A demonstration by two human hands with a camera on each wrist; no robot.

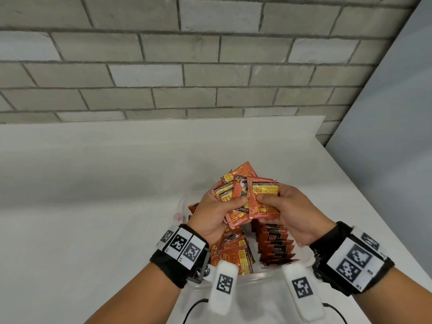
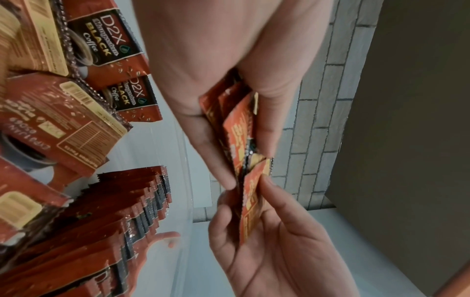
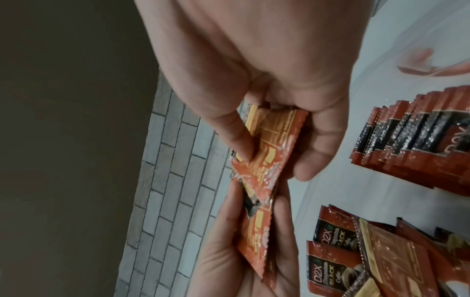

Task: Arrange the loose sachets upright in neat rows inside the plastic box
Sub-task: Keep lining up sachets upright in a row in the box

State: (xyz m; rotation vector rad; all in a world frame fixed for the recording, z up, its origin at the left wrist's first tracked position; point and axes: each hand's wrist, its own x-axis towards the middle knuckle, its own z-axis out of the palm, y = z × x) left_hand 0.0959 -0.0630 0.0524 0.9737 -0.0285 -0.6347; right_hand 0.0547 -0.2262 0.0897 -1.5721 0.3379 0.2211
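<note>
**Sorting a handful above the box**

The left hand (image 1: 211, 213) grips a fanned bunch of sachets (image 1: 230, 195), fingers curled round it, apparently as a reserve to draw from. The right hand (image 1: 288, 213) pinches a single sachet (image 1: 264, 199) by thumb and fingers at the bunch's edge, probably to turn it upright before seating it. Both hover over the clear plastic box (image 1: 181, 202) on the white table (image 1: 93, 183). Beneath the right hand a neat upright row (image 1: 275, 246) stands; under the left wrist lies a looser leaning heap (image 1: 233, 256), so the work looks roughly midway
</note>
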